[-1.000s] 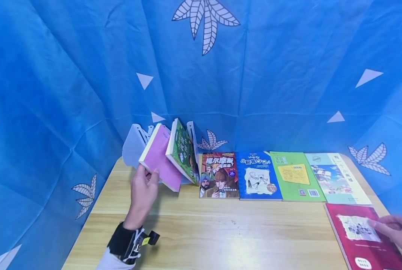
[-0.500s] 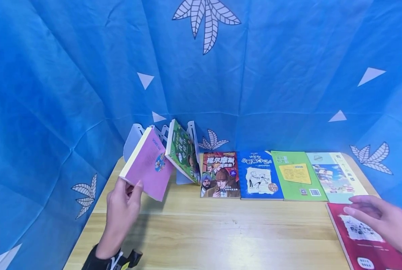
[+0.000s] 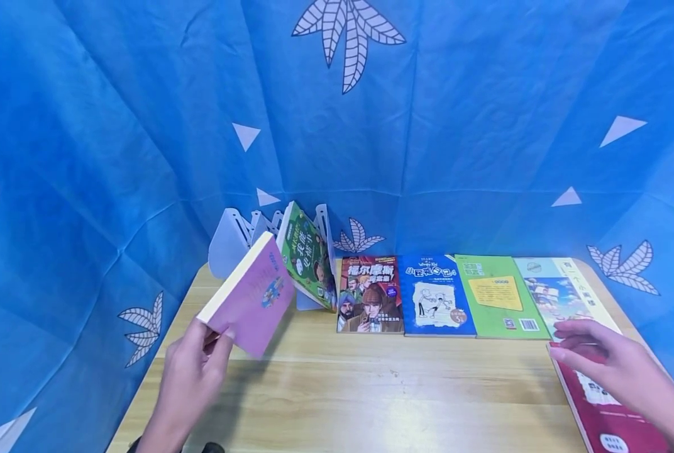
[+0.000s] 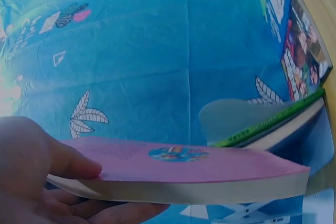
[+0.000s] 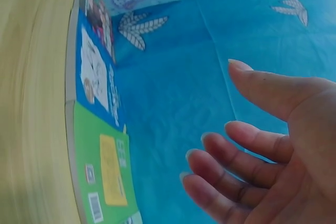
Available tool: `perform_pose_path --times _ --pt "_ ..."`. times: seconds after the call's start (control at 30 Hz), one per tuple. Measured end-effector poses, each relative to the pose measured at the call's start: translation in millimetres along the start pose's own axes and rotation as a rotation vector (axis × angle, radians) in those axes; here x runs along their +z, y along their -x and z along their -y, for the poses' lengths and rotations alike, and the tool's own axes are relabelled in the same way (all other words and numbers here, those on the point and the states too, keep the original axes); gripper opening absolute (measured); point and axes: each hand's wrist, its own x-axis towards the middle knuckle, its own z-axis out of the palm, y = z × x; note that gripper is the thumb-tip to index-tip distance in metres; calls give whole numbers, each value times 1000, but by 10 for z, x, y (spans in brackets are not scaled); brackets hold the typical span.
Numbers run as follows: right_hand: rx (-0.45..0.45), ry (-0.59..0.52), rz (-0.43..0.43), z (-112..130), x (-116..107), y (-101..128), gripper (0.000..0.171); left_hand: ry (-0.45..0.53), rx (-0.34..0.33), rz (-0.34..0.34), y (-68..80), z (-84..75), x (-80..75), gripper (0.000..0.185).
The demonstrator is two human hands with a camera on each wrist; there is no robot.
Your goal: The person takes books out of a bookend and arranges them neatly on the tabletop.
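My left hand (image 3: 192,371) grips a pink book (image 3: 249,296) by its lower corner and holds it tilted in the air, left of the white book rack (image 3: 229,239). In the left wrist view the thumb (image 4: 63,158) lies on the pink book's cover (image 4: 178,163) with the fingers beneath. A green book (image 3: 305,255) leans in the rack. My right hand (image 3: 608,358) hovers with straight fingers over a dark red book (image 3: 614,409) at the table's right; the right wrist view shows the right hand's fingers (image 5: 247,166) spread and holding nothing.
Several books lie flat in a row at the back of the wooden table (image 3: 382,390): a detective comic (image 3: 369,294), a blue book (image 3: 434,294), a green one (image 3: 498,296) and a pale one (image 3: 560,292). Blue patterned cloth (image 3: 371,126) surrounds the table.
My left hand has drawn the pink book out of the rack, down and toward me. My right hand has lifted off the dark red book and moved left and forward.
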Motion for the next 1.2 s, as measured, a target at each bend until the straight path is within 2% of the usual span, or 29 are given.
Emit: perform_pose_path --times 0.07,0.13,0.33,0.5,0.63,0.83,1.2 --pt "-21 -14 -6 34 49 -7 48 39 20 32 8 -10 8 33" --pt "-38 -20 -3 83 95 -17 47 82 13 79 10 -25 21 34" --pt "-142 -46 16 249 253 -57 47 218 -88 241 18 -69 100 35" --pt "-249 -101 20 416 384 -102 51 320 -134 343 38 -107 234 35" --pt "-301 -106 47 597 495 -146 52 414 -167 414 51 -154 357 34" --pt "-323 -110 122 846 657 -196 57 494 -166 520 20 -206 537 35" --pt "-437 -204 172 1108 901 -250 57 576 -110 691 -19 -275 839 40"
